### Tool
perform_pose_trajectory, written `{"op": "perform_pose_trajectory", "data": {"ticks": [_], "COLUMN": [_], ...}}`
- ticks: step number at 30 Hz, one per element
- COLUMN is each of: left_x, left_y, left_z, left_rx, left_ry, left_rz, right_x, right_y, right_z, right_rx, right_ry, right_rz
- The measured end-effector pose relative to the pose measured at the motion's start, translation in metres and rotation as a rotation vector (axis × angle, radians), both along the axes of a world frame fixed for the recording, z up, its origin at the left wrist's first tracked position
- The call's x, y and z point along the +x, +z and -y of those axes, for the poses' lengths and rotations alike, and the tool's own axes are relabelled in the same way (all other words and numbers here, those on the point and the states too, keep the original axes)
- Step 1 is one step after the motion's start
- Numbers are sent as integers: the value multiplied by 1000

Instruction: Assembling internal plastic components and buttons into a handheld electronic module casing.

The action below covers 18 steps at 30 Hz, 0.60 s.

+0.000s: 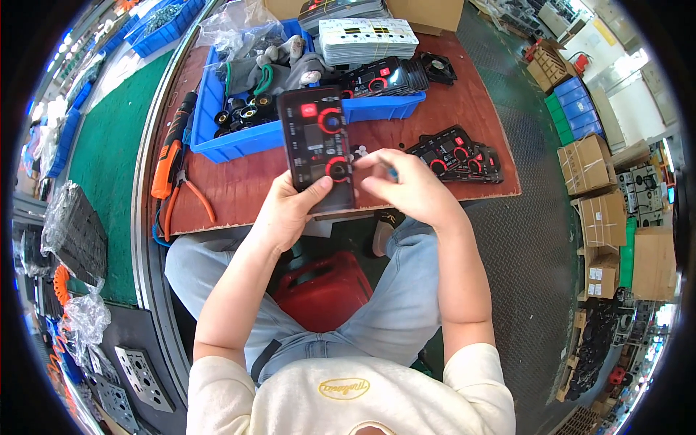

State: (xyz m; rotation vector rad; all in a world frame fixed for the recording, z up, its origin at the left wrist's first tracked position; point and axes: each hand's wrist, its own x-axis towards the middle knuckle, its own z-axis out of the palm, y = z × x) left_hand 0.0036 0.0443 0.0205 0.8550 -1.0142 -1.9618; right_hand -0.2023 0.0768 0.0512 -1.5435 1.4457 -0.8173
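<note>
My left hand (288, 206) grips a black faceplate (314, 138) by its lower end, thumb on its front. The plate stands up over the table's near edge and carries red rings, a red square and pale markings. At its right side my right hand (413, 185) has curled, slightly blurred fingers; a small bluish bit shows between them, too unclear to name. Several similar black faceplates (453, 154) lie in a loose pile to the right. Behind the held plate stands a blue bin (246, 145) with dark round parts, cloth gloves (279, 65) and more black faceplates (380, 78).
Orange-handled pliers (192, 194) and an orange electric screwdriver (168, 163) lie at the left of the reddish table (254, 177). A banded stack of white panels (368, 40) stands at the back. Cardboard boxes (602, 217) are stacked at the right, across the floor.
</note>
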Motion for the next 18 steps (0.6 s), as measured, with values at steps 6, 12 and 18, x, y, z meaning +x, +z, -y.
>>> {"op": "perform_pose_trajectory", "data": {"ticks": [6, 12, 18], "left_x": [0, 11, 12], "left_y": [4, 5, 6], "left_z": [-1, -2, 0], "left_rx": [-2, 220, 269], "left_ry": [-22, -95, -146], "left_rz": [-29, -183, -220], "right_x": [4, 12, 20], "right_y": [-16, -22, -24], "right_z": [6, 8, 7], "right_rx": [-177, -13, -4], "right_ry": [-13, 84, 50], "right_rz": [47, 703, 538]}}
